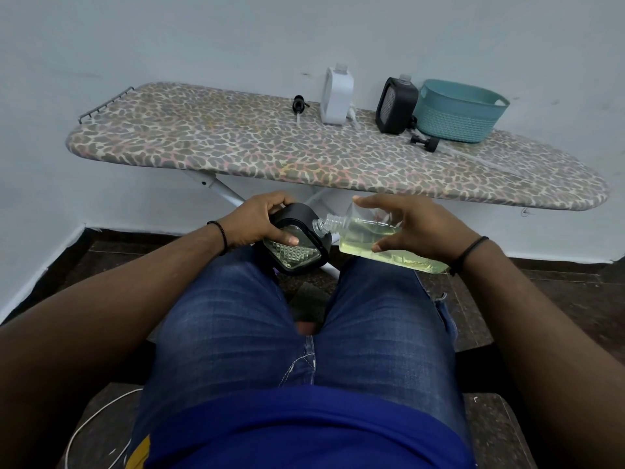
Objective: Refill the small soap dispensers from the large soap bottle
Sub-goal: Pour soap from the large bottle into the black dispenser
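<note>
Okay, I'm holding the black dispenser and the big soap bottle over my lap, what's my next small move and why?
Probably tip the large soap bottle in your right hand a little further. Its open neck already sits at the mouth of the black dispenser that your left hand grips, but the yellowish soap lies nearly level, and no stream is visible.

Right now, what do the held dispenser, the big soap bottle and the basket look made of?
Dispenser in left hand: matte black casing, likely plastic; clear faceted front panel, glass or plastic, can't tell. Soap bottle in right hand: clear glossy plastic by its threaded neck, yellow-green liquid showing through. Basket: teal matte plastic, moulded weave pattern.
</note>
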